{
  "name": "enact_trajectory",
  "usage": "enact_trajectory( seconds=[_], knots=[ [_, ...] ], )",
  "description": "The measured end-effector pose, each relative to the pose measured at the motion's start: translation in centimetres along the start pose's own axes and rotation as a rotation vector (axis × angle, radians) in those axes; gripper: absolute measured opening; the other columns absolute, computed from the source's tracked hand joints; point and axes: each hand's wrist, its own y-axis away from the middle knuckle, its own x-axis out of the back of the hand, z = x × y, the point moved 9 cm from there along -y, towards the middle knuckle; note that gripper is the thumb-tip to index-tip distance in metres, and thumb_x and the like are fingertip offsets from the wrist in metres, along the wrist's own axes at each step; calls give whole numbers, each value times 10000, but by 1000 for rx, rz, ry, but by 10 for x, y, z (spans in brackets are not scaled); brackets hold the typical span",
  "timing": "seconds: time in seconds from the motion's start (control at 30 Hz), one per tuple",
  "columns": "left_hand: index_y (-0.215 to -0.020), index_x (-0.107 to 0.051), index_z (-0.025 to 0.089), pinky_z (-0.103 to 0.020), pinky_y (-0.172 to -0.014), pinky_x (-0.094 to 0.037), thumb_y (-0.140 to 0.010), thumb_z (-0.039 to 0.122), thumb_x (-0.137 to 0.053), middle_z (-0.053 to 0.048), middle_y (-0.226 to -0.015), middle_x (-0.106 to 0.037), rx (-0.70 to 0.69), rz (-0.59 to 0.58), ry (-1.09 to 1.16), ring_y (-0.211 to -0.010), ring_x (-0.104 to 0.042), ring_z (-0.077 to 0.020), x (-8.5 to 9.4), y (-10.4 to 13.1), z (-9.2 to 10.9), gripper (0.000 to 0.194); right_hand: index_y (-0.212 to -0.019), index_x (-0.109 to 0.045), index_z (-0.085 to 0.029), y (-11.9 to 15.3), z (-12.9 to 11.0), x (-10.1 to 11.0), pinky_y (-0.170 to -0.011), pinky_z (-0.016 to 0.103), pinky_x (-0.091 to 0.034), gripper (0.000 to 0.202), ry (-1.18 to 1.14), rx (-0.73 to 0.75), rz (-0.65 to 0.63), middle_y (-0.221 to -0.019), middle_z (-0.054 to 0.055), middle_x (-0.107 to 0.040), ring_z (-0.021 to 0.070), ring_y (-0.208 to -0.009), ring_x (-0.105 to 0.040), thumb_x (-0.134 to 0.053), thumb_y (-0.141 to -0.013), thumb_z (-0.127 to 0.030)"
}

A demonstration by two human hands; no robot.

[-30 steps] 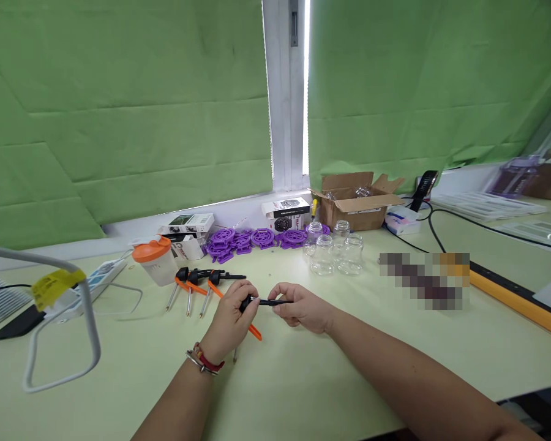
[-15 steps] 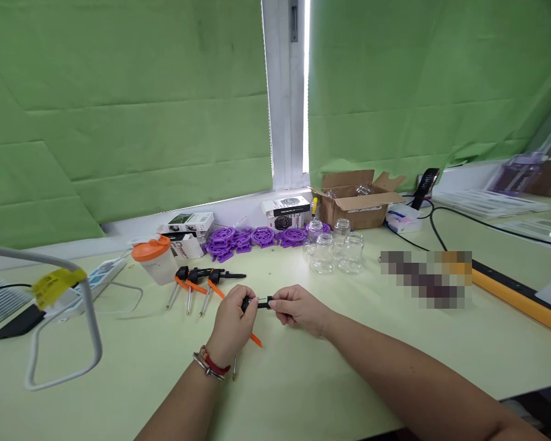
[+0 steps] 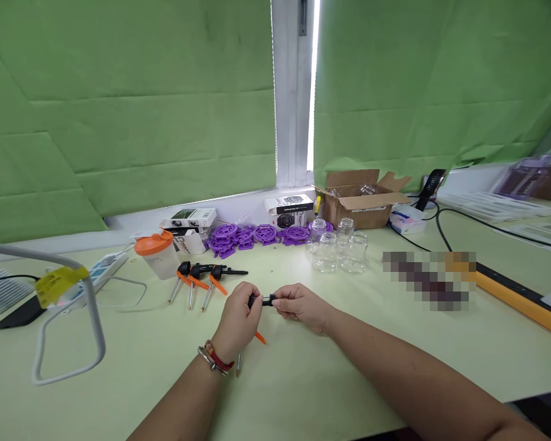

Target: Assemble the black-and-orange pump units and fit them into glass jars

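Observation:
My left hand (image 3: 239, 315) is closed around a black tool with an orange lever (image 3: 260, 337) and a metal tip that shows below the wrist. Most of its body is hidden by the fingers. My right hand (image 3: 300, 306) pinches the black end piece (image 3: 272, 299) of the same tool, and a short black section with a thin metal rod spans the gap between both hands. Behind my left hand lie several similar black tools (image 3: 213, 272) with orange levers and metal tips, side by side on the pale table (image 3: 321, 380).
Purple plastic reels (image 3: 265, 234) and small boxes (image 3: 289, 214) line the back. Glass jars (image 3: 327, 254) stand before an open carton (image 3: 360, 214). To the left are an orange-lidded cup (image 3: 158, 257), a power strip (image 3: 103, 272) and a grey metal frame (image 3: 96, 324).
The view has turned slightly to the left, so everything sits a little further right. Both hands keep their hold on the tool with hardly any movement.

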Motion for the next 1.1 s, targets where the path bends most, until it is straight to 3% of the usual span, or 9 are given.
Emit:
enact_trajectory(
  seconds=[0.27,0.37,0.47,0.53,0.63,0.73,0.9,1.1],
  knots=[
    [-697,-434,202,-283,-611,-366,-818,233,-405,-4,-717,-463,-7,-43,1,-666,-448,-155,-8,1,1,128,-625,-505,-154,2,0,-5,-489,241,-162,256,-35,2,-43,-510,-57,-392,58,-481,-270,-643,-713,-351],
    [-808,-441,203,-292,-638,-376,-787,218,-438,-4,-768,-464,-6,-79,30,-695,-450,-157,-9,2,1,26,-663,-510,-152,2,1,-5,-483,236,-163,236,-31,-7,-40,-514,-53,-419,57,-476,-275,-617,-740,-347],
    [-1009,-391,202,-287,-621,-378,-682,142,-501,14,-789,-433,43,-103,78,-670,-439,-144,-8,4,-6,350,-703,-513,-155,1,3,-7,-474,233,-173,220,-5,-25,-53,-525,-41,-479,57,-460,-276,-584,-768,-353],
    [-1051,-356,202,-283,-618,-382,-632,95,-496,22,-791,-403,102,-54,117,-659,-434,-135,-4,4,-15,455,-736,-516,-159,0,5,-10,-473,230,-183,213,14,-33,-67,-546,-31,-516,60,-461,-281,-566,-782,-361],
    [-941,-369,207,-288,-652,-404,-657,113,-491,0,-864,-413,199,93,232,-743,-465,-140,6,6,-29,323,-766,-516,-163,-1,4,-12,-480,223,-196,219,29,-24,-73,-565,-30,-525,64,-476,-292,-551,-794,-377],
    [-829,-404,203,-302,-703,-426,-751,237,-499,-28,-943,-468,269,134,384,-859,-498,-163,6,6,-37,128,-754,-511,-166,0,1,-12,-490,222,-201,228,40,-10,-62,-570,-35,-512,64,-482,-285,-551,-794,-387],
    [-798,-504,167,-348,-816,-432,-751,403,-577,-92,-1066,-540,313,95,574,-1032,-518,-215,2,2,-39,251,-751,-512,-172,3,-3,-9,-494,226,-197,231,33,-1,-40,-571,-37,-507,66,-482,-281,-560,-784,-395],
    [-761,-606,123,-364,-812,-460,-638,421,-692,-160,-1218,-517,385,151,651,-1083,-530,-267,0,3,-54,334,-719,-500,-168,4,1,-5,-502,226,-215,239,15,-4,9,-583,-29,-521,66,-487,-297,-553,-784,-391]
  ],
)
